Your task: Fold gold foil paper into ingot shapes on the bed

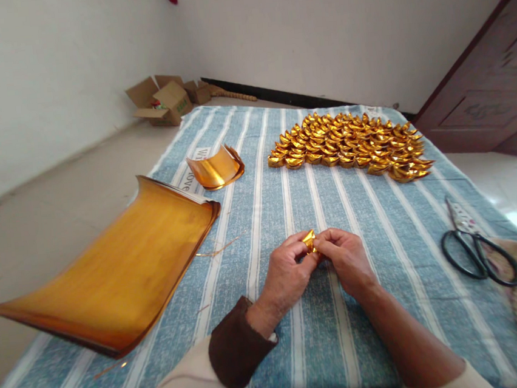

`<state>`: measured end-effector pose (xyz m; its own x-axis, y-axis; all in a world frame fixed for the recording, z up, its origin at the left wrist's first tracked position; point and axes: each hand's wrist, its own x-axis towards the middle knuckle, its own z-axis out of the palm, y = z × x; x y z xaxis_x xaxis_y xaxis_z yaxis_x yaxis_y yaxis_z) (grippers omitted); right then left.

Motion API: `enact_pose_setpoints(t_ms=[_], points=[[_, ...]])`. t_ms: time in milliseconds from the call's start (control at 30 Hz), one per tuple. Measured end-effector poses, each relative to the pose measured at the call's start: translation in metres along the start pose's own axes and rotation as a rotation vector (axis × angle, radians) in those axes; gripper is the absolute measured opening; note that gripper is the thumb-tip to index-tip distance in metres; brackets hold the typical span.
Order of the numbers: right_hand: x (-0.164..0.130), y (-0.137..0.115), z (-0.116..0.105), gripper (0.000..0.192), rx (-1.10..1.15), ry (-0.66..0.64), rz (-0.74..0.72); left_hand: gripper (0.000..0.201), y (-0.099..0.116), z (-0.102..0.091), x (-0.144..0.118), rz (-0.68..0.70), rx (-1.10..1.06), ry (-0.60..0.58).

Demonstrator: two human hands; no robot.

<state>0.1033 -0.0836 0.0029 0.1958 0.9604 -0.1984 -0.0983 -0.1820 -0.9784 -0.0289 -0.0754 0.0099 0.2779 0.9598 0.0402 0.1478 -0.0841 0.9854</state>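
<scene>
The striped cloth [258, 194] is bare in the middle of the frame, so a hand passes freely there. At left the big gold sheets [111, 275] block the way, and a small curled stack [216, 167] lies above. Upper right holds folded gold pieces [349, 145]; scissors [476, 249] lie at right.

bare home room: floor cloth [257, 176], cardboard boxes [162, 101]
</scene>
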Motion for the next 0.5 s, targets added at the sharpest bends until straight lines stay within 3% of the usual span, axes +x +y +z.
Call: enact_pose_setpoints(t_ms=[500], points=[[-0.0003, -0.0074, -0.0016, 0.028, 0.077, -0.135, 0.056, 0.015, 0.0050, -0.0037, 0.0016, -0.099, -0.108, 0.001]])
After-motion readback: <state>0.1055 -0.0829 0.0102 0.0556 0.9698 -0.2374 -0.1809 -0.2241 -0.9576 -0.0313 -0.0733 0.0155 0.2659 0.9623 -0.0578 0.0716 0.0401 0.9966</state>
